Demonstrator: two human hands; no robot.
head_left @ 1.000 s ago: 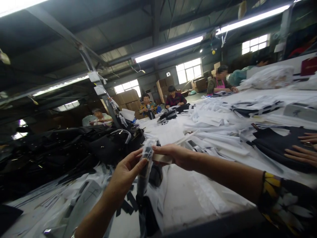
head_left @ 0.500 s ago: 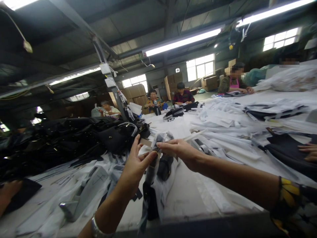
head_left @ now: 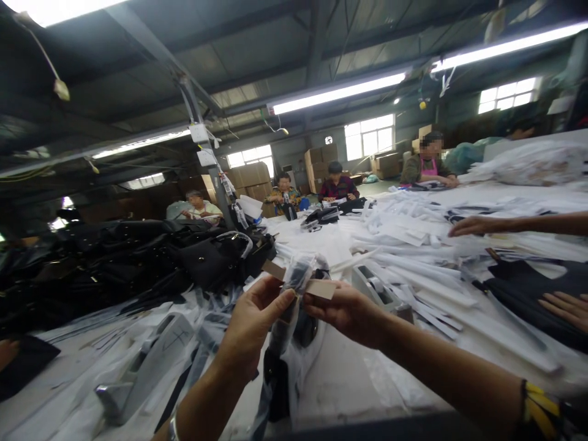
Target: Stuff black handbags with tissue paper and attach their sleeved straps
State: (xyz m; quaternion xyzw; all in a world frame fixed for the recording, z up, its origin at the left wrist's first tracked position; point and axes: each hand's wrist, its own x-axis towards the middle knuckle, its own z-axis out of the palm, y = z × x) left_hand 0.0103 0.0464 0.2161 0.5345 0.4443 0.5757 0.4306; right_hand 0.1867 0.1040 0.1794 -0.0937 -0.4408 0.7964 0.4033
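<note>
My left hand [head_left: 250, 324] and my right hand [head_left: 342, 306] meet at chest height over the white table [head_left: 349, 380]. Both pinch a clear plastic sleeve [head_left: 294, 288] with a dark strap inside, which hangs down toward the table edge. A strip of tan tape [head_left: 319, 288] sticks out between my right fingers, and a second tan end [head_left: 274, 269] shows above my left thumb. A grey tape dispenser [head_left: 379, 291] stands just right of my right hand.
A heap of black bags [head_left: 138, 257] fills the left side. White paper strips [head_left: 413, 245] cover the middle and right. Another grey dispenser [head_left: 142, 367] lies at lower left. A co-worker's hands [head_left: 473, 226] reach in from the right. Several people sit at the far end.
My hands have dropped slightly and drawn nearer, and the tan tape now stretches across the sleeve top. A co-worker's arm has reached in from the right over the paper strips.
</note>
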